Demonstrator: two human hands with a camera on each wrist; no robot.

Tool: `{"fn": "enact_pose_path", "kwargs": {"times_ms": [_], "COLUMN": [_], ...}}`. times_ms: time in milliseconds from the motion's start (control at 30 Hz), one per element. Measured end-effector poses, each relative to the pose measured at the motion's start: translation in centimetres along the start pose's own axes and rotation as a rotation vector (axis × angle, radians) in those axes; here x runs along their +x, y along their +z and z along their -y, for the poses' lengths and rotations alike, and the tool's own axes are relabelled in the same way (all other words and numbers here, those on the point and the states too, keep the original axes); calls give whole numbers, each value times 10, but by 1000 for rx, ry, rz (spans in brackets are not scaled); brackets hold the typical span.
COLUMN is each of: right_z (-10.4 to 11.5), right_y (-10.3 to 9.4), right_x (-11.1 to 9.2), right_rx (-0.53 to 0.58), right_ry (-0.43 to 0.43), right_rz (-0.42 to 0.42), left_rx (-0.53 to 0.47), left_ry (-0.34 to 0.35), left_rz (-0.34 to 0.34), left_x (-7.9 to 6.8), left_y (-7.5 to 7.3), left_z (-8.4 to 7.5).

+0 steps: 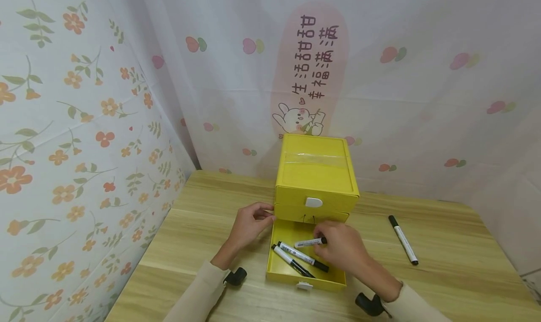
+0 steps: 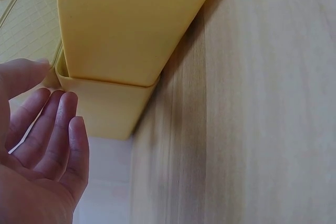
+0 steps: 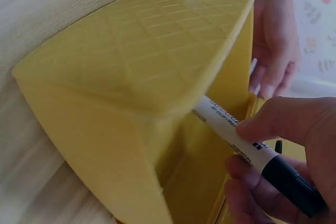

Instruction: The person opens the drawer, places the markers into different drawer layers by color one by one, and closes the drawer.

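Note:
A small yellow drawer box [image 1: 314, 169] stands on the wooden table, its lower drawer [image 1: 325, 284] pulled out toward me. My right hand [image 1: 344, 247] pinches a white marker [image 1: 307, 242] with a black cap between thumb and fingers, over the open drawer. In the right wrist view the marker [image 3: 226, 127] slants across the drawer, its far end hidden behind the drawer front. Two more black-and-white markers [image 1: 302, 255] lie crosswise on the drawer floor. At the box's left front corner is my left hand [image 2: 44, 145], fingers loosely bent, fingertips at the yellow edge.
Another black-and-white marker [image 1: 403, 240] lies on the tabletop right of the box. The closed upper drawer has a white knob [image 1: 313, 202]. A patterned white curtain [image 1: 236, 101] hangs behind the table, and a flowered one [image 1: 84, 148] stands along its left side.

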State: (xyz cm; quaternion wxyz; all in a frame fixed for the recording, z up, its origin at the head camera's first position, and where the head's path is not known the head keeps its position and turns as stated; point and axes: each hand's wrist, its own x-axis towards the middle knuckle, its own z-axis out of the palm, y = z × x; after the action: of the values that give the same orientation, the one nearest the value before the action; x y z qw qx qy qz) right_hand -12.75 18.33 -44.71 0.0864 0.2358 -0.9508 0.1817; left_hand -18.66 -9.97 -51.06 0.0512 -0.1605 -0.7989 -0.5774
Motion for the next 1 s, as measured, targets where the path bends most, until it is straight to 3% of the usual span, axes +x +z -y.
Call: {"fn": "enact_pose_path", "kwargs": {"times_ms": [467, 733, 1000], "right_z": [9, 16, 15], "right_y": [-1, 1, 4], "right_x": [12, 15, 16], "right_rx": [-147, -156, -120], "right_ry": [-123, -118, -142], "right_rz": [153, 303, 340], "left_rx": [20, 15, 21], "left_ry": [6, 5, -5], "left_rz": [0, -1, 5], "left_x": [0, 0, -1], "left_y": [0, 0, 0], "left_z": [1, 0, -1]}}
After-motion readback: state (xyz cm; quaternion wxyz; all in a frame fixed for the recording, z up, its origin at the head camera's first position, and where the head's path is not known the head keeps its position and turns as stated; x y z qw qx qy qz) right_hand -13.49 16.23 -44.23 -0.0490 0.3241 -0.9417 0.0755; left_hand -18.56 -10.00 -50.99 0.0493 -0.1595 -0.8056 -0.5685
